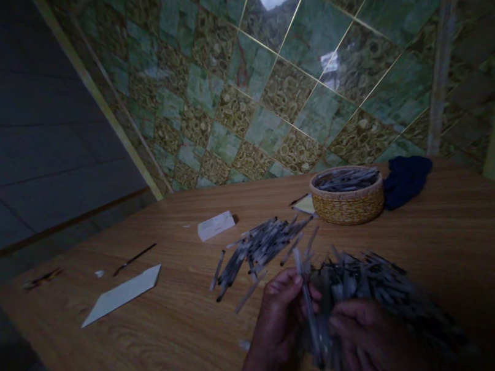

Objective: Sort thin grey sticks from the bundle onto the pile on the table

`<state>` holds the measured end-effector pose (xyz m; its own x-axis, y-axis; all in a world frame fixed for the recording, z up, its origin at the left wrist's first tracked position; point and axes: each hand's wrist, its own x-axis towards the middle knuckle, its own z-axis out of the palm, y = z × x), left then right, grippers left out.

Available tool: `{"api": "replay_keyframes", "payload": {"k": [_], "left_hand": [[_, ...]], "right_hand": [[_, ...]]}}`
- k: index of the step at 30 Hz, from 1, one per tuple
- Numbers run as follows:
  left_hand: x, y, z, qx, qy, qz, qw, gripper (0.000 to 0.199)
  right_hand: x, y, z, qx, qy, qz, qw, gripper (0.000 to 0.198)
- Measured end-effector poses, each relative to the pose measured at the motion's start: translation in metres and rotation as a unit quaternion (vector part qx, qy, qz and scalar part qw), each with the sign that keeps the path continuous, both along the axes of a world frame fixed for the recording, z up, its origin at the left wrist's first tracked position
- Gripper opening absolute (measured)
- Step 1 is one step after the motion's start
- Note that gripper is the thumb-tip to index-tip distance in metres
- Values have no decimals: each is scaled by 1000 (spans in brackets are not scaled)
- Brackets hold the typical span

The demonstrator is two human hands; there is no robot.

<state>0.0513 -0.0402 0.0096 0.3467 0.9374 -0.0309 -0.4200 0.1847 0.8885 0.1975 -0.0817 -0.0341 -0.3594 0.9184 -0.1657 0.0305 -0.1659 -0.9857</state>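
My left hand (281, 304) is closed around a slim clear pen (312, 324), thumb and fingers pinching its upper half as it stands nearly upright. Just to the right, my right hand (374, 334) is curled, knuckles up, at the near side of a large heap of similar pens (392, 281). Anything in its fingers is hidden and blurred. Farther back, a smaller pile of clear pens with dark ends (266, 245) lies loosely on the wooden table (161, 353).
A woven basket (348, 207) full of pens stands at the back right, beside dark blue cloth (407, 179). A white box (216, 225) sits behind the smaller pile. Leftward lie a pale card (122, 295), a dark thin stick (135, 259) and a small multicoloured object (42, 279).
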Motion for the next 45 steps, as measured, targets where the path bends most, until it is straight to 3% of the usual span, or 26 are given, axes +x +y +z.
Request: {"api": "replay_keyframes", "payload": {"k": [7,13,22,30,37,45], "left_hand": [[6,-6,-6,-31,71,-127,989,20],[7,-8,-9,-59,108,-177,977,20],[-10,5,1,-34,-88,-72,993,15],[-12,7,2,-41,-55,32,997,15],[-7,5,5,8,-20,47,999,12],[3,4,0,-12,-4,63,998,17]], "right_hand": [[31,17,22,45,2,-125,991,45],[36,18,17,71,-30,-108,991,36],[33,19,15,15,13,-64,998,42],[14,10,10,-24,25,-23,999,48],[0,2,11,-61,42,28,997,57],[-10,0,0,-88,147,53,984,61]]}}
